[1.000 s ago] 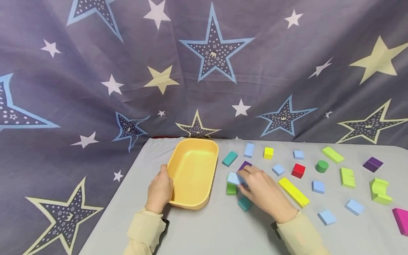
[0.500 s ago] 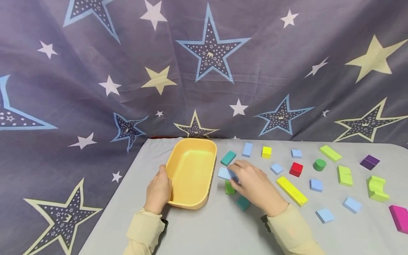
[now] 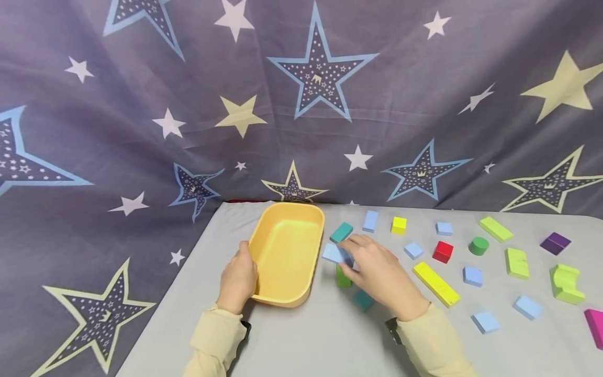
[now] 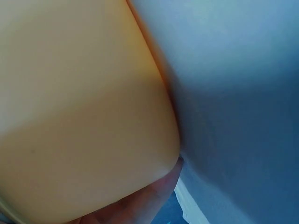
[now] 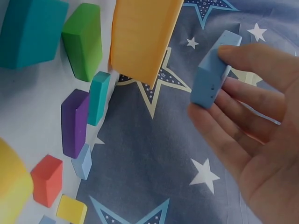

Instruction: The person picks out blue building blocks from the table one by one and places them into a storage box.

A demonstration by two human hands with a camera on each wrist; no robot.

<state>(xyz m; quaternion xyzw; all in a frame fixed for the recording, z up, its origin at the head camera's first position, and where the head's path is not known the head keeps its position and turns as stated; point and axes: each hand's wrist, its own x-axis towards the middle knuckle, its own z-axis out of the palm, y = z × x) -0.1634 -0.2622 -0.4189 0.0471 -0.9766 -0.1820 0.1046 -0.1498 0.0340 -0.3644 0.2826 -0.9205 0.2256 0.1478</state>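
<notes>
Blue block [image 3: 335,254], one, in right grip [image 3: 380,274]

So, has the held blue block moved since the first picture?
Yes: the blue block moved left, toward the tray, judged by the green block in the head view.

Both forearms [image 3: 211,335] extend forward. The left grip [image 3: 237,277] seems curled, though its fingers [image 4: 145,203] are mostly hidden. The right grip [image 3: 382,275] pinches, its thumb [image 3: 350,271] opposite the bent fingers, its back turned upward.
</notes>
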